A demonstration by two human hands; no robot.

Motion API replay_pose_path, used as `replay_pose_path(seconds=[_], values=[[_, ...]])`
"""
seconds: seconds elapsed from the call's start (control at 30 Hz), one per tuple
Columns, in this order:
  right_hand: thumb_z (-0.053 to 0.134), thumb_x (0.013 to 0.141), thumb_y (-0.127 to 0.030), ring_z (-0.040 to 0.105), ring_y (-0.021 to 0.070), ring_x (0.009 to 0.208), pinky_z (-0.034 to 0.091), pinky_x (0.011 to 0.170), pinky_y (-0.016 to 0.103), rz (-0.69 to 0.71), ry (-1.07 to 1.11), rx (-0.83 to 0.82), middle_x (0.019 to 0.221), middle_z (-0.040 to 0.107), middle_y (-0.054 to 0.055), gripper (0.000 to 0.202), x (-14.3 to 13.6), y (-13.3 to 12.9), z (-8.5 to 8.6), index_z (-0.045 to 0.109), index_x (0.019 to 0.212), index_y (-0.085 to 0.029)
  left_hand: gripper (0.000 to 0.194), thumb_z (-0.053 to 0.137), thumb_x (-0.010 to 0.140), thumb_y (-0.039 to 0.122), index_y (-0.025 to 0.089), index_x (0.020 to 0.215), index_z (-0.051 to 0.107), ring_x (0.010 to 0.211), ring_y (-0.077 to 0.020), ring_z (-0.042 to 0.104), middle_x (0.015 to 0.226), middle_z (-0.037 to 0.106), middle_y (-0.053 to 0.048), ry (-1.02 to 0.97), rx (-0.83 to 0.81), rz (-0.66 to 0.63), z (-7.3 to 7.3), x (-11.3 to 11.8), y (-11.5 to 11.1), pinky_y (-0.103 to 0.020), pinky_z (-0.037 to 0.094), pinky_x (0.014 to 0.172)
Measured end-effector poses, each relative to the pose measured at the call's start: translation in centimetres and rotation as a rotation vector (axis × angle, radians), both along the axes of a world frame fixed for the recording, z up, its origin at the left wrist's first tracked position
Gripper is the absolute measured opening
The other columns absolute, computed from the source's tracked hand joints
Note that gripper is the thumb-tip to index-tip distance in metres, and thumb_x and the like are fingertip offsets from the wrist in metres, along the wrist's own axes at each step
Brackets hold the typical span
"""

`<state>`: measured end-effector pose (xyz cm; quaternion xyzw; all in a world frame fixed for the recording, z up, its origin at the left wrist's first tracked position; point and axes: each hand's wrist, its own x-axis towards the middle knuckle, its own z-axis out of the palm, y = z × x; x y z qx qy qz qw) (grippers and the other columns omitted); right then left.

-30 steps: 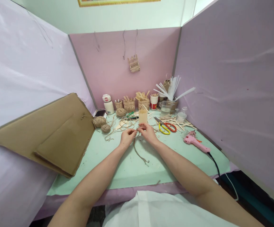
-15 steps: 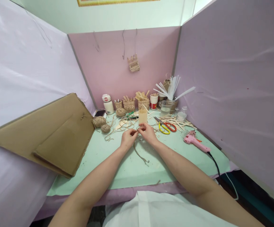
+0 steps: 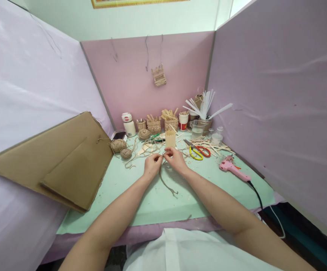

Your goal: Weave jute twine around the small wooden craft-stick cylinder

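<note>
Close together at the middle of the green-covered table (image 3: pixel 149 207), my left hand (image 3: pixel 152 164) and my right hand (image 3: pixel 175 158) both pinch a thin brown twine (image 3: pixel 166 183). Its loose end trails down over the table between my forearms. A small pale wooden piece (image 3: pixel 170 139) with a jagged top stands just beyond my fingers. Scissors with yellow and red handles (image 3: pixel 196 154) lie to the right of my right hand. Balls of twine (image 3: pixel 118 145) rest to the upper left of my left hand.
Brown cardboard (image 3: pixel 67 165) leans at the left. A pink glue gun (image 3: pixel 233 170) with a black cord lies at the right. Baskets of sticks (image 3: pixel 171 123), a white bottle (image 3: pixel 128 125) and cups line the back, near scattered wood strips (image 3: pixel 214 146).
My left hand has shifted slightly left, leaving a small gap between the fingertips of my two hands. The trailing twine lies nearly as before.
</note>
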<state>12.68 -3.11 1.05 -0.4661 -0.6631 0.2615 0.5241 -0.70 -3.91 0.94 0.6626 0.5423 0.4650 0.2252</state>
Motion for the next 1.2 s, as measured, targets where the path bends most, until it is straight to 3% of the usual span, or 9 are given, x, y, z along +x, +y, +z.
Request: replay_pose_path(seconds=[0.2,0.47,1.0,1.2], values=[[0.053,0.067,-0.02,0.059,0.0134,0.063,0.045,0.067,0.027,-0.016,0.061,-0.036,0.066,0.064,-0.001,0.022,-0.2,0.2,-0.2,0.055,0.089,-0.017,0.017,0.053,0.068,0.027,0.015,0.066,0.065,0.065,-0.014,0.054,0.063,0.062,-0.001,-0.159,-0.059,-0.007,-0.2,0.0,0.2,-0.025,0.041,0.065],[0.056,0.064,-0.021,0.059,0.0131,0.063,0.045,0.064,0.026,-0.01,0.208,-0.152,0.065,0.063,-0.002,0.024,0.0,1.1,-0.7,0.054,0.087,-0.016,0.021,0.056,0.07,0.033,0.014,0.066,0.063,0.062,-0.0121,0.05,0.061,0.058,0.0,-0.237,-0.052,-0.15,-0.3,0.1,0.5,-0.023,0.039,0.062],[0.056,0.066,-0.024,0.059,0.0138,0.065,0.045,0.067,0.028,0.013,0.169,-0.11,0.067,0.062,-0.001,0.022,-0.1,0.6,-0.5,0.052,0.086,-0.017,0.018,0.058,0.065,0.027,0.014,0.073,0.067,0.067,-0.0152,0.057,0.07,0.066,-0.004,-0.245,-0.061,-0.034,-0.5,-0.1,0.5,-0.027,0.043,0.066],[0.054,0.067,-0.024,0.058,0.0137,0.064,0.045,0.067,0.028,0.008,0.159,-0.098,0.066,0.062,-0.001,0.021,-0.1,0.6,-0.4,0.052,0.087,-0.017,0.017,0.063,0.063,0.029,0.014,0.07,0.065,0.063,-0.0136,0.055,0.065,0.063,-0.002,-0.366,-0.121,-0.073,-0.6,-0.1,0.7,-0.026,0.041,0.064]])
